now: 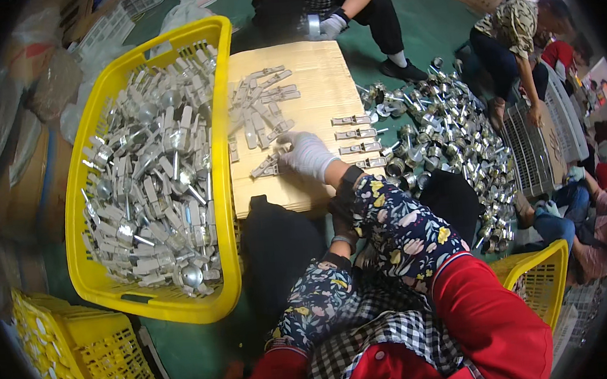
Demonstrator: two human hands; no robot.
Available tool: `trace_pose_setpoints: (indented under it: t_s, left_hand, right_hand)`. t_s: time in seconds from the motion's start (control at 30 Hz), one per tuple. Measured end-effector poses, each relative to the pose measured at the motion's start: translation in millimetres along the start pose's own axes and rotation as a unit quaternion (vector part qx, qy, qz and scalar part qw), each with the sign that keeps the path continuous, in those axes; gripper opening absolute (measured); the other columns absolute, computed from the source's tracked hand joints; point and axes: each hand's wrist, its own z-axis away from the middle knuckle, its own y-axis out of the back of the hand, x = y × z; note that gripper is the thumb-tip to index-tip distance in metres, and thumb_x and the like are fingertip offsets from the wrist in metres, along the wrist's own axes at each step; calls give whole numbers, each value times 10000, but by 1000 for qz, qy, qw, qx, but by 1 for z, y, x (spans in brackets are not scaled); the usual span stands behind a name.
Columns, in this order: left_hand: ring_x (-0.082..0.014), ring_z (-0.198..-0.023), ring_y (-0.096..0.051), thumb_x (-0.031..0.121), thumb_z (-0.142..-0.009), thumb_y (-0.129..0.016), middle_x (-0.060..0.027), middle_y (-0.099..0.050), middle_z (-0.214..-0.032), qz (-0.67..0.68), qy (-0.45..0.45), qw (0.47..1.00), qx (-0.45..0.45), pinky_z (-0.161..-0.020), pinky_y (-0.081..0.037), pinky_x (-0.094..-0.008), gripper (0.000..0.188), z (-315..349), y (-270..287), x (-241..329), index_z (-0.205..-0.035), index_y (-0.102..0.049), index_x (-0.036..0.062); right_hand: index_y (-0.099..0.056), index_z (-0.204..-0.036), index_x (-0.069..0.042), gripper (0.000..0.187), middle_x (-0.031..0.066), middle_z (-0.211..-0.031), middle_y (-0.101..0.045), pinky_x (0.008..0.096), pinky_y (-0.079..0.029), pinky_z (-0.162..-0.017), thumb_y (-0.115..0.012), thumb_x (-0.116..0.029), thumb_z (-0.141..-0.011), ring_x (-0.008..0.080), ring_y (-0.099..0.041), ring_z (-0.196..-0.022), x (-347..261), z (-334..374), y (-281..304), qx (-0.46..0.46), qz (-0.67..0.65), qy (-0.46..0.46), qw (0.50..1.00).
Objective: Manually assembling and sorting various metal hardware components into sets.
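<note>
A cardboard-covered board [309, 69] lies in front of me, with flat grey metal latch-like pieces [259, 111] in a loose pile on its left half. At its right edge, several similar pieces [357, 133] lie in a column, one below another. My right hand [307, 155], in a white glove, is over the board's lower middle. Its fingers are closed around the end of a flat metal piece [265, 168]. My left hand [341, 218] is low by the board's near edge, mostly covered by my right forearm; its fingers are hidden.
A large yellow basket [227, 159] full of grey metal parts stands left of the board. Round metal parts [448, 137] are heaped on the green floor to the right. A co-worker [334, 25] sits across from me; other people sit at the right. More yellow baskets [111, 358] stand nearby.
</note>
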Motion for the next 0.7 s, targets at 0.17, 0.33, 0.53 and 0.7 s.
trace_pose_setpoints:
  t_s: [0.17,0.33,0.53,0.7]
  left_hand:
    - [-214,-750,-630,420,-795,-531,-101,-655,-864,-528,-252,806,-88,-666,-497,-357,387,-29,72,32,-951,-643,83]
    - [-136,-642,-565,280,-848,-579,-92,-630,-755,-586,-158,792,75,-598,-462,-240,294,54,-60,27,-923,-634,1]
    - [-98,-533,-532,319,-825,-631,-33,-594,-621,-534,-156,822,118,-515,-432,-221,315,75,-80,28,-788,-643,7]
    - [-91,-532,-534,328,-832,-620,-35,-594,-619,-536,-146,821,128,-516,-429,-215,326,73,-76,29,-792,-642,5]
  right_hand:
    - [-609,-966,4,284,121,-779,-639,278,-482,-709,-615,-191,-759,177,-608,-724,-17,27,-2,-63,-91,43,993]
    - [-627,-992,-22,288,138,-879,-654,288,-487,-769,-597,-195,-765,225,-628,-821,31,21,79,-37,-132,76,988]
    - [-652,-942,4,319,67,-821,-631,262,-458,-683,-711,-221,-724,150,-552,-726,95,-44,115,74,-261,-51,961]
    - [-657,-897,-8,215,46,-788,-626,256,-440,-646,-688,-151,-739,123,-533,-692,124,-61,104,69,-272,-88,956]
